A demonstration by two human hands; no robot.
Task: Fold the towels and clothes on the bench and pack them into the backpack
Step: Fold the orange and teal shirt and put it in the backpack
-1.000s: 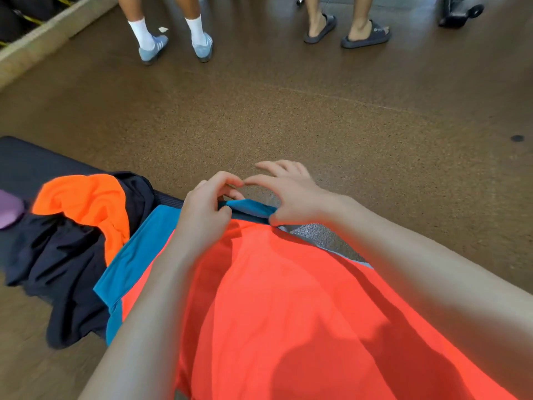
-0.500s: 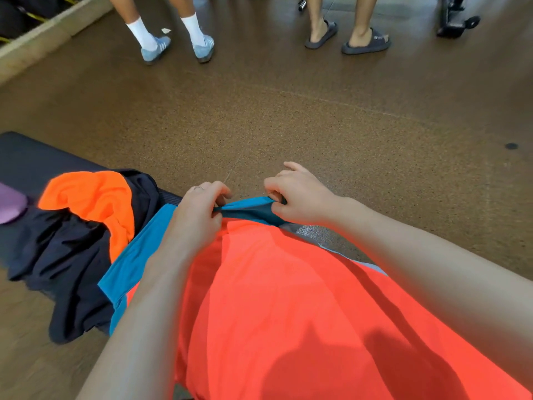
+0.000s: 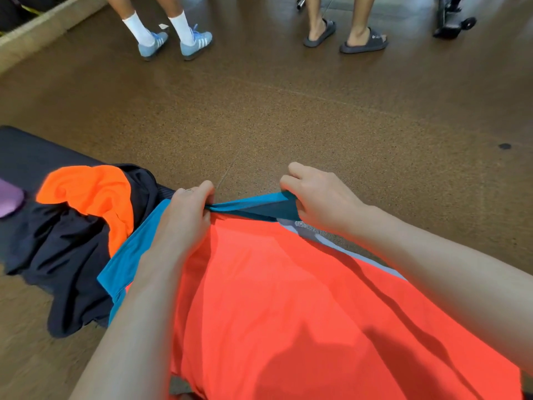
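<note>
A bright coral-red sports shirt with teal trim (image 3: 288, 298) lies spread across a dark padded surface (image 3: 26, 157), filling the lower middle of the view. The left hand (image 3: 184, 217) and the right hand (image 3: 314, 197) each pinch the shirt's teal collar band (image 3: 253, 204), fingers curled around the fabric, stretching it taut between them at the far edge. To the left, a crumpled black garment with an orange lining (image 3: 72, 226) sits on the same surface, touching the shirt's teal sleeve. A purple cloth (image 3: 8, 197) shows at the left edge. Beyond lies a brown speckled floor (image 3: 317, 116), where two people's feet stand, one pair in blue sneakers (image 3: 176, 43), one in dark slides (image 3: 346, 39).
</note>
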